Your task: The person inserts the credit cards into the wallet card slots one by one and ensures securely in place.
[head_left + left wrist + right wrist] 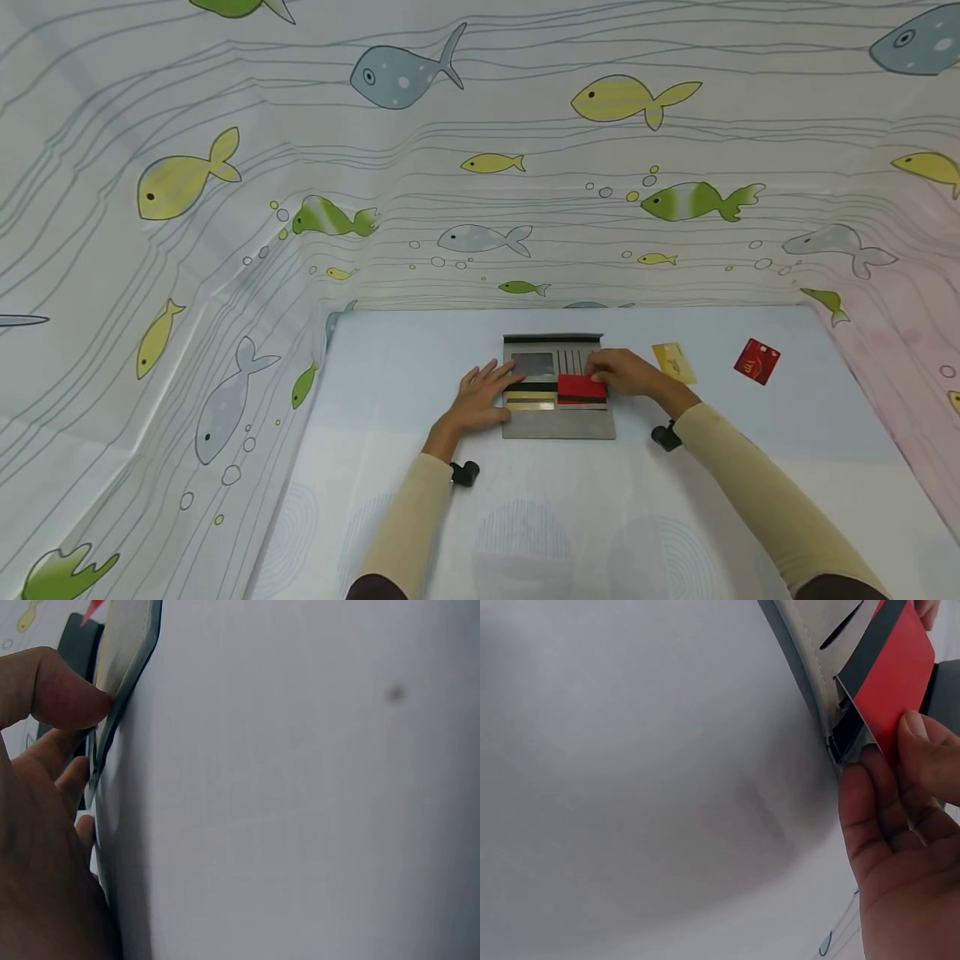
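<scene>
A grey card holder [558,427] lies unfolded on the table, with slots and a clear window [532,364] in its upper part. My right hand [628,372] pinches a red card [581,387] with a black stripe between thumb and fingers. In the right wrist view the red card [900,675] stands tilted at a slot of the holder. My left hand [478,402] rests on the holder's left edge, fingers spread and thumb on the lower part. Beside the red card, a gold card with a dark stripe [530,398] sits in the left slot.
To the right of the holder lie a yellow card [674,363] and, farther right, another red card [757,361]. A fish-patterned sheet [570,200] hangs behind the white table [562,517] and along its sides.
</scene>
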`<state>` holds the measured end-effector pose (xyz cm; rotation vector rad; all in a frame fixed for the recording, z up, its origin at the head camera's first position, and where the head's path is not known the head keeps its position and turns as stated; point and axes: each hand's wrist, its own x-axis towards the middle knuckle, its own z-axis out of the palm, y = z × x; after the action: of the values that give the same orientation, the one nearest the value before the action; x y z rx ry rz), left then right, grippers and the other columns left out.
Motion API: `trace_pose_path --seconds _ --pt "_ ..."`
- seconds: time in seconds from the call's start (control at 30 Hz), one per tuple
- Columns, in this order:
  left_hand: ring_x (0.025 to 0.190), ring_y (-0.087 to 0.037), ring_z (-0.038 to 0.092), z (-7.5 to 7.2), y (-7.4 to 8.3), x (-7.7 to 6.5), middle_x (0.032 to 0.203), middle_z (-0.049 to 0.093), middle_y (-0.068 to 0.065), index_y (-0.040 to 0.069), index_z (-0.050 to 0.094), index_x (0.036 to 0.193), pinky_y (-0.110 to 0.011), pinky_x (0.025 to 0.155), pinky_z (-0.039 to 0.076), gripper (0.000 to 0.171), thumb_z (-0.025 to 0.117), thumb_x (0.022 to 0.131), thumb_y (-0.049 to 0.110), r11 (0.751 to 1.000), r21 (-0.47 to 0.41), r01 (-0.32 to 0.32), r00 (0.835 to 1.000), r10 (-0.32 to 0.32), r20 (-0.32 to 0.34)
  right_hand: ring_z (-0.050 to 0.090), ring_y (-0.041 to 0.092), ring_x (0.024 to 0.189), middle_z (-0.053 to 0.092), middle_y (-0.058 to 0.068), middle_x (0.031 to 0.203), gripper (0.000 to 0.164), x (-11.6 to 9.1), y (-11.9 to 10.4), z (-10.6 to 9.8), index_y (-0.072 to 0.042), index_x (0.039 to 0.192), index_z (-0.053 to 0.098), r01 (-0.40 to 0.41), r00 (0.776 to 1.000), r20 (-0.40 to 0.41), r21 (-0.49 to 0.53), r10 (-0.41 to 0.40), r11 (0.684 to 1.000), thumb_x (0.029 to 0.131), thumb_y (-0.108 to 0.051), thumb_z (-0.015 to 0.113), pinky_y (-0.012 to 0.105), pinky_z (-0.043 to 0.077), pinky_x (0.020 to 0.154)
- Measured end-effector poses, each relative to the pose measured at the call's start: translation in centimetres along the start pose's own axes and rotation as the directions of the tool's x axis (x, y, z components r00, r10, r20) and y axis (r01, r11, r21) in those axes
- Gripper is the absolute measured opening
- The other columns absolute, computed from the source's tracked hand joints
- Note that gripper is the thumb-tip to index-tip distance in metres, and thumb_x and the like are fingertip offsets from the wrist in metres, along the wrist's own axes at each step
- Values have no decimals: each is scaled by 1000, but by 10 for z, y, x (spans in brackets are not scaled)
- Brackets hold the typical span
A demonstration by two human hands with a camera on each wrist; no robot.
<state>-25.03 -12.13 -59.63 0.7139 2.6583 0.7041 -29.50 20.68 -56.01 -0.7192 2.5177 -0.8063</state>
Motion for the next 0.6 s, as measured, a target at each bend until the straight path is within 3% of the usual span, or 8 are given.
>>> trace_pose_path --seconds 0.3,0.6 --pt "157 -28 13 0 1 0 167 23 2 28 41 153 -58 122 9 76 57 79 28 1000 -6 1 1000 -1 -2 55 17 87 66 -1 92 11 3 1 0 -14 96 70 13 1000 22 -9 -13 1000 95 -5 63 35 53 82" --pt "156 -29 13 -1 0 1 167 23 3 29 41 153 -58 122 9 77 57 78 29 1000 5 -2 1000 2 0 55 19 92 67 1 98 12 0 -5 3 -14 98 71 -61 996 67 11 60 998 96 -6 62 33 52 82"
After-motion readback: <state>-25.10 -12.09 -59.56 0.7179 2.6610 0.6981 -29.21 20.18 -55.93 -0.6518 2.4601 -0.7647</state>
